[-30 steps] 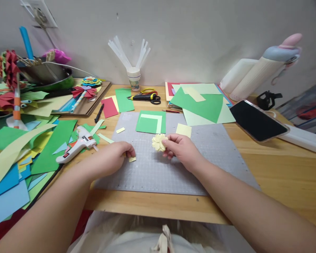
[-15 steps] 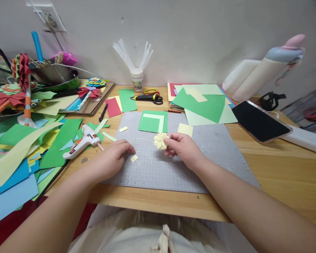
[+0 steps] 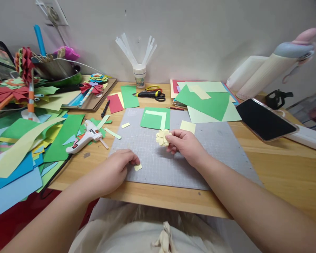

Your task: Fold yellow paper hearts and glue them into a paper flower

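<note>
A pale yellow paper flower (image 3: pixel 162 138) with layered petals is pinched between the thumb and fingers of my right hand (image 3: pixel 185 144), just above the grey cutting mat (image 3: pixel 200 168). Lower on the mat, my left hand (image 3: pixel 118 168) is curled, its fingertips on the edge of a small pale yellow paper piece (image 3: pixel 138 168). The fingers partly cover that piece. Another small yellow paper piece (image 3: pixel 125 125) lies near the mat's upper left. Behind the flower rest a green paper square (image 3: pixel 147 122) with a light green L-shaped strip on it and a yellow paper square (image 3: pixel 188 126).
A white glue gun (image 3: pixel 88 135) lies left of the mat, beside heaped paper scraps (image 3: pixel 18 175). Scissors (image 3: pixel 159 95), a utility knife and a paper cup (image 3: pixel 139 78) of white sticks stand or lie behind. Paper sheets (image 3: pixel 208 102) and a phone (image 3: pixel 265 119) are at the right.
My left hand has moved toward the mat's near edge, and the small yellow paper piece has slid along with it. My right hand keeps the flower in nearly the same spot. The view shifts slightly.
</note>
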`<action>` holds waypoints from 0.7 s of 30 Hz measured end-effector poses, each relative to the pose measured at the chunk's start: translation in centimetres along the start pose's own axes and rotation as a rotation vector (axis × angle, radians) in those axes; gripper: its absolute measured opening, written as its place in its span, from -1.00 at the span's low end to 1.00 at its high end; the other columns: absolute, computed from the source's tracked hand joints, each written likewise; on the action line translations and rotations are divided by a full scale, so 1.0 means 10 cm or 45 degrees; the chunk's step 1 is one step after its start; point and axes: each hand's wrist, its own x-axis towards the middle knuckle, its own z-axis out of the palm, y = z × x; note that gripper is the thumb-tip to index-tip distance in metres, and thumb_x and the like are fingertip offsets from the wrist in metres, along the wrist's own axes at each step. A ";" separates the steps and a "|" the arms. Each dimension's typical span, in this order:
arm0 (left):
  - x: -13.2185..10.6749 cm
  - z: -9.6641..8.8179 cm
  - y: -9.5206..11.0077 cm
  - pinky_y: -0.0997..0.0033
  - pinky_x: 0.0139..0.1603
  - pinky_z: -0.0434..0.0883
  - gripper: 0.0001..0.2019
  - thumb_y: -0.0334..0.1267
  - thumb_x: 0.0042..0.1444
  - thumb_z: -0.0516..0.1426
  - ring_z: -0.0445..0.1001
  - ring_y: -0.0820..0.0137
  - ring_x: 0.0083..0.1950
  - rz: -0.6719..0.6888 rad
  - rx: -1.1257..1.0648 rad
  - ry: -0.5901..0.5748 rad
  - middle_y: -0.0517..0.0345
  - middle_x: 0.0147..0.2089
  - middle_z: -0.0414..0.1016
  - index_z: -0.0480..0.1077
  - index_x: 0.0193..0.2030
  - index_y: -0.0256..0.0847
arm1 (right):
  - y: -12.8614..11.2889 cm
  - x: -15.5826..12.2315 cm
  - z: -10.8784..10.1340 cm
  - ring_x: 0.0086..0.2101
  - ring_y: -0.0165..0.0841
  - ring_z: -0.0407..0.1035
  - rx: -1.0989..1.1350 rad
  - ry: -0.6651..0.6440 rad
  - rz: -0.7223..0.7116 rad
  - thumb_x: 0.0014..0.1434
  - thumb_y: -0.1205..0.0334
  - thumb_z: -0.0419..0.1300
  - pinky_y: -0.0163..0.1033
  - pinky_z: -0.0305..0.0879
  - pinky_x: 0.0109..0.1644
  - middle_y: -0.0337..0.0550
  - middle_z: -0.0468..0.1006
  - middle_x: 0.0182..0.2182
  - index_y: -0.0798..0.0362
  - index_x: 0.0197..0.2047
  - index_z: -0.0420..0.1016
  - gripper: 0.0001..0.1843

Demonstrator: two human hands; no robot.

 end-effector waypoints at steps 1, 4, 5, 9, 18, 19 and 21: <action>-0.02 0.01 0.02 0.21 0.04 0.35 -0.58 -0.59 -0.04 -0.13 0.39 0.27 -0.03 0.000 -0.010 -0.016 0.09 -0.11 0.45 0.41 -0.18 -0.16 | 0.00 0.00 0.00 -0.57 -0.48 0.34 -0.003 -0.003 -0.005 0.02 0.12 0.25 -0.41 0.23 -0.56 -0.26 0.42 -0.57 0.08 -0.50 0.38 -0.78; -0.07 0.04 0.08 0.22 0.02 0.35 -0.57 -0.61 -0.08 -0.13 0.39 0.28 -0.04 0.000 -0.038 -0.060 0.09 -0.12 0.44 0.40 -0.19 -0.16 | 0.02 0.01 -0.02 -0.57 -0.48 0.36 -0.020 -0.004 -0.017 0.04 0.11 0.24 -0.40 0.25 -0.55 -0.26 0.43 -0.57 0.07 -0.49 0.39 -0.78; -0.09 0.05 0.09 0.23 0.01 0.35 -0.57 -0.61 -0.09 -0.13 0.39 0.28 -0.05 0.000 -0.042 -0.076 0.10 -0.13 0.44 0.40 -0.19 -0.16 | 0.02 0.01 -0.02 -0.57 -0.48 0.36 -0.025 -0.005 -0.016 0.04 0.11 0.23 -0.40 0.25 -0.55 -0.26 0.43 -0.57 0.07 -0.49 0.39 -0.78; -0.16 0.08 0.10 0.24 0.00 0.34 -0.56 -0.61 -0.07 -0.13 0.37 0.30 -0.05 -0.003 -0.058 -0.095 0.14 -0.12 0.41 0.37 -0.17 -0.12 | 0.03 0.02 -0.01 -0.57 -0.49 0.35 -0.029 -0.014 -0.008 0.05 0.12 0.22 -0.40 0.24 -0.54 -0.28 0.43 -0.57 0.07 -0.49 0.39 -0.79; -0.29 0.19 0.01 0.23 -0.04 0.36 -0.70 -0.44 0.15 -0.05 0.35 0.31 -0.11 -0.083 -0.221 0.076 0.13 -0.15 0.35 0.20 0.01 -0.11 | 0.02 0.01 -0.01 -0.57 -0.48 0.35 -0.022 -0.005 -0.003 0.05 0.13 0.23 -0.40 0.24 -0.54 -0.27 0.41 -0.58 0.07 -0.50 0.37 -0.79; -0.30 0.20 -0.01 0.23 -0.06 0.36 -0.72 -0.43 0.15 -0.04 0.35 0.31 -0.12 -0.093 -0.230 0.098 0.12 -0.16 0.35 0.21 0.00 -0.12 | 0.02 0.02 -0.01 -0.57 -0.48 0.35 -0.024 -0.007 -0.003 0.04 0.13 0.23 -0.40 0.24 -0.54 -0.27 0.41 -0.58 0.07 -0.50 0.37 -0.79; -0.29 0.21 -0.03 0.22 -0.06 0.35 -0.73 -0.41 0.16 -0.03 0.35 0.29 -0.12 -0.111 -0.224 0.144 0.11 -0.16 0.34 0.23 -0.01 -0.13 | 0.02 0.02 -0.01 -0.58 -0.49 0.34 -0.026 -0.013 -0.008 0.05 0.14 0.23 -0.40 0.24 -0.55 -0.27 0.41 -0.58 0.07 -0.50 0.37 -0.79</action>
